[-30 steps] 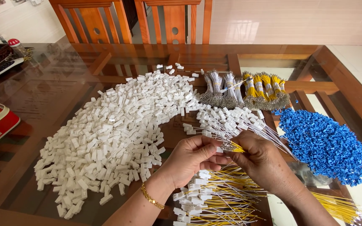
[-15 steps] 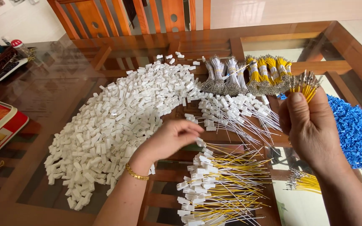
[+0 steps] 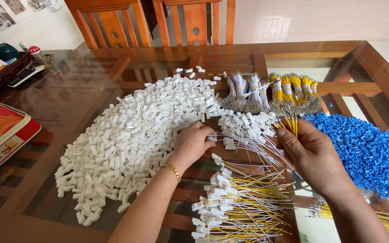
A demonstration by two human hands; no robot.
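- One large heap of white plastic connectors (image 3: 131, 130) lies at the middle of the glass surface (image 3: 68, 103); its pieces are too many to count. All places below are given from this heap.
- One heap of blue connectors (image 3: 365, 148) lies well to its right.
- About seven tied wire bundles (image 3: 271, 92) stand in a row at its upper right: three silver-grey, four yellow.
- Two fans of wires already fitted with white connectors: white wires (image 3: 248, 130) just right of the heap, yellow wires (image 3: 235, 207) below and right of it.
- A red tin (image 3: 1, 135) lies well to the left; two wooden chairs (image 3: 158, 22) stand beyond the far edge.
- Left hand (image 3: 192, 144), bracelet at the wrist, rests palm down on the heap's right edge, fingers curled into the pieces; whether they grip one cannot be told.
- Right hand (image 3: 314, 155) is raised right of the heap, fingers pinched together on a small bunch of yellow wires (image 3: 292, 126), ends pointing up.
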